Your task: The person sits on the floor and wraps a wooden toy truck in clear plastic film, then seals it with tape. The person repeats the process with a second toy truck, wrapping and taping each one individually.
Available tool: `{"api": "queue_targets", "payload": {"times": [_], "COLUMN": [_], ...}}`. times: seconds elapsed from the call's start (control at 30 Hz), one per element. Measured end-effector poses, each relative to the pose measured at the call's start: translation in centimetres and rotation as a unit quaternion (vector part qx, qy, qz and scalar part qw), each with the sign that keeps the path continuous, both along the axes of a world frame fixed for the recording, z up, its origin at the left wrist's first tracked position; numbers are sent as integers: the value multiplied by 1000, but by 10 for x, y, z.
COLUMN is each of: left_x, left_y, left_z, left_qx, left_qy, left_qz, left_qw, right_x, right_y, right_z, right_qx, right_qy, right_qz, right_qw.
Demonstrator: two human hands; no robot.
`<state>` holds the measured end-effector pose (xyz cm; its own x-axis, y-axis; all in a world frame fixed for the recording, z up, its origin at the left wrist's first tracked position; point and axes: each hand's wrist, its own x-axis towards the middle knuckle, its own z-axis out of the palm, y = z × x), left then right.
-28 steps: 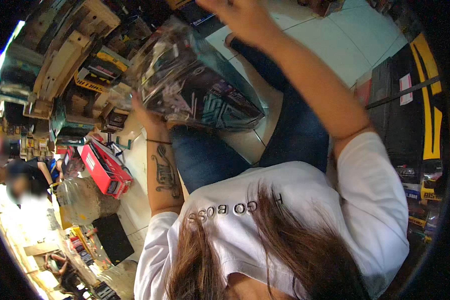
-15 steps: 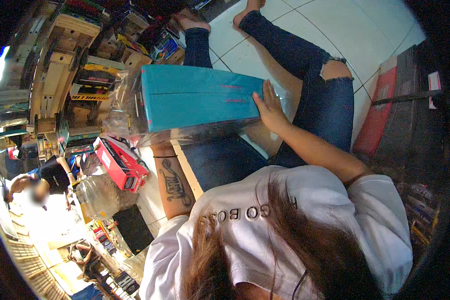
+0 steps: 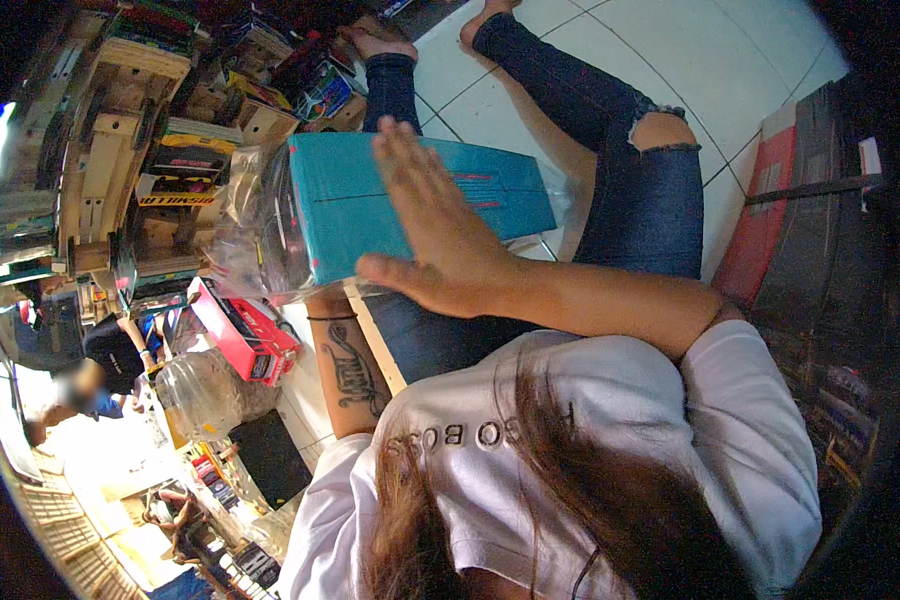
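A long teal box wrapped in clear plastic lies across my lap, its loose plastic end bunched at the left. My right hand is over the box's top face with fingers straight and close together, thumb out to the side. It seems to press flat on the wrap or hover just above it; I cannot tell which. My left forearm reaches up to the box's near left side, where the box and plastic hide the left hand and its fingers.
A red box lies to the left beside a large clear plastic container. Wooden shelves with stacked goods fill the left side. A dark and red case stands at the right. Another person is at the far left.
My right hand has moved left from the box's right end to over its middle-left part. The box has shifted slightly right and tilts a little differently.
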<state>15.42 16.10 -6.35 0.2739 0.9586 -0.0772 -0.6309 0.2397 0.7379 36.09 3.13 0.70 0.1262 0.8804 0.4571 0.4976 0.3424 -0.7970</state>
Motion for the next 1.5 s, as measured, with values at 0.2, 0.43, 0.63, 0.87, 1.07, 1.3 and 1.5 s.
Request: {"api": "queue_targets", "payload": {"times": [0.2, 0.43, 0.63, 0.87, 1.07, 1.3, 1.5], "left_x": [0, 3, -2, -4, 48, 96, 102], "left_y": [-4, -8, -13, -10, -54, -96, -109], "left_z": [-1, -5, -13, 9, 54, 76, 70], "left_qx": [-1, -14, -18, -20, 105, 281, 342], "left_qy": [3, 3, -9, -59, 177, 208, 265], "left_qz": [1, -4, -3, 9, 151, 163, 195], "left_qw": [1000, 1000, 1000, 998, 967, 922, 880], "right_x": [-31, 18, 67, 35, 80, 125, 137], "right_y": [13, -16, -54, -18, -13, -20, -50], "right_z": [34, -29, -110, -63, 47, 160, 163], "right_qx": [97, 97, -248, -217, -133, -165, -43], "right_qy": [-11, 86, 100, 35, 435, -382, -368], "right_qz": [121, 73, -136, -66, 172, -78, -228], "right_qw": [988, 989, 954, 973, 874, 906, 901]}}
